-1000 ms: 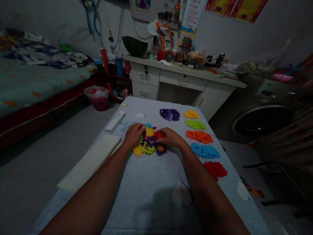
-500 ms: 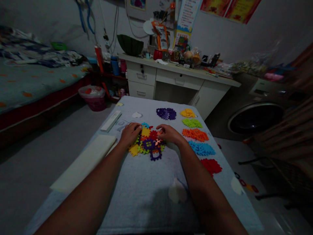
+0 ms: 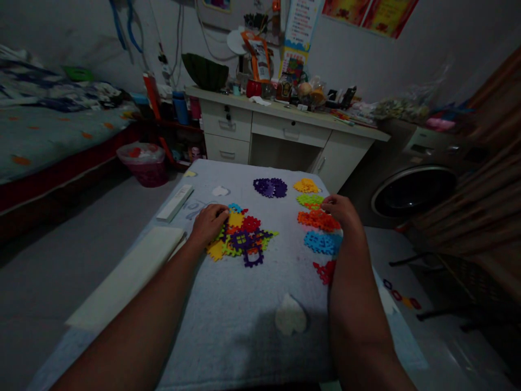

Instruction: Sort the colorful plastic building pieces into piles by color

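Observation:
A mixed pile of toothed plastic building pieces [image 3: 241, 239] lies mid-table, in yellow, purple, red, green and other colours. At its left edge rests my left hand [image 3: 209, 221], its fingers bent and close together; what they pinch, if anything, is hidden. Over at the sorted heaps, my right hand [image 3: 341, 210] has its thumb and fingers closed on an orange toothed piece [image 3: 313, 206]. That piece is just above the heap of orange pieces [image 3: 317, 220] and partly covers the green heap [image 3: 307, 200].
Yellow [image 3: 306, 185], blue [image 3: 321, 242] and red [image 3: 324, 271] heaps line the right side, the red partly behind my forearm. A purple heap [image 3: 270, 187] lies at the back. On the left are a white box [image 3: 175, 203] and a pale flat slab [image 3: 130, 277].
My right hand has moved right from the mixed pile to the orange heap, carrying an orange piece. My left hand has stayed at the pile. The camera view has shifted slightly.

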Demonstrator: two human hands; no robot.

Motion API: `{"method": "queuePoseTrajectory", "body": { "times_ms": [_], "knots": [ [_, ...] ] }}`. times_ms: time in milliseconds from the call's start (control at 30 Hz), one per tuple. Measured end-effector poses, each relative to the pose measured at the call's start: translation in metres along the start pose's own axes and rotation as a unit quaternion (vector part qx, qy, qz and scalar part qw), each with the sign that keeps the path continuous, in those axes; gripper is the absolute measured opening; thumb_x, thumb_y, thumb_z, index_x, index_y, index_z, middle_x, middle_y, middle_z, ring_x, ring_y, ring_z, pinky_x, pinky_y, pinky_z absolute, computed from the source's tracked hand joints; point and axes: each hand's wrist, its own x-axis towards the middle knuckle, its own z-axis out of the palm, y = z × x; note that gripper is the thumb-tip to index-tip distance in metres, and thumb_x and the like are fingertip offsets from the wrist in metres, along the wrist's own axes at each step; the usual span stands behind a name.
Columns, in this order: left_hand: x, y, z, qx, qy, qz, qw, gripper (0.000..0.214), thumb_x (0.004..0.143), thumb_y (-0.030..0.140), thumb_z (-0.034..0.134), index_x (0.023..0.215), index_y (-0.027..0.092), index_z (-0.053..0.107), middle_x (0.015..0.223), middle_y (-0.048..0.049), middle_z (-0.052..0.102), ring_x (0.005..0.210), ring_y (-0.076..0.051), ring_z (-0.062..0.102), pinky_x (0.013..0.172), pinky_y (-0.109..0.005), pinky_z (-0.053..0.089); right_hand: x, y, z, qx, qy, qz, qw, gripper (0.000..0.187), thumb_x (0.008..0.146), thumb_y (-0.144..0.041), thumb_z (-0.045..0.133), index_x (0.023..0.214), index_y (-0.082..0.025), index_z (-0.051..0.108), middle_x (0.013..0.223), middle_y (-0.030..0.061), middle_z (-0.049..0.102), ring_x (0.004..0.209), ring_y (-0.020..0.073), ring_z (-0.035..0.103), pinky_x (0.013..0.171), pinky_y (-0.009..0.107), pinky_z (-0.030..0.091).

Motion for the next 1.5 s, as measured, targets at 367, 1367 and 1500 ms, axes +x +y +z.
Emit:
{"method": "queuePoseTrajectory", "body": {
  "times_ms": [367,1367,1500],
  "knots": [
    [0.0,0.001,0.0,-0.002,-0.004,-0.005,1.0,0.037,0.086,0.045,0.045,0.101,0.022,0.069,0.11,-0.0076,0.068,0.106,-0.025,0.06,0.096,-0.04,0.046,0.007,0.025,0.001,-0.105,-0.014,0.05,0.993,0.016,0.063,-0.001,0.064,0.058,-0.016,0.061,0.048,-0.0036,0.054,0.047,0.0088,0.048,0.048,0.019,0.032],
    [-0.001,0.006,-0.002,0.002,0.002,-0.008,1.0,0.03,0.086,0.038,0.048,0.1,0.021,0.069,0.106,-0.0078,0.068,0.103,-0.025,0.06,0.094,-0.04,0.046,-0.105,-0.123,0.115,-0.354,-0.422,-0.33,0.767,0.013,0.074,-0.017,0.072,0.084,-0.018,0.065,0.086,0.0037,0.068,0.076,0.0154,0.055,0.058,0.025,0.029],
    [-0.001,0.006,-0.002,0.002,0.004,-0.006,1.0,0.03,0.086,0.038,0.048,0.099,0.021,0.069,0.104,-0.0069,0.068,0.102,-0.024,0.06,0.094,-0.039,0.045,-0.104,-0.124,0.114,-0.359,-0.427,-0.328,0.763,0.007,0.075,-0.011,0.065,0.076,-0.017,0.062,0.08,0.0038,0.065,0.072,0.0145,0.052,0.057,0.025,0.028]
  ]
}}
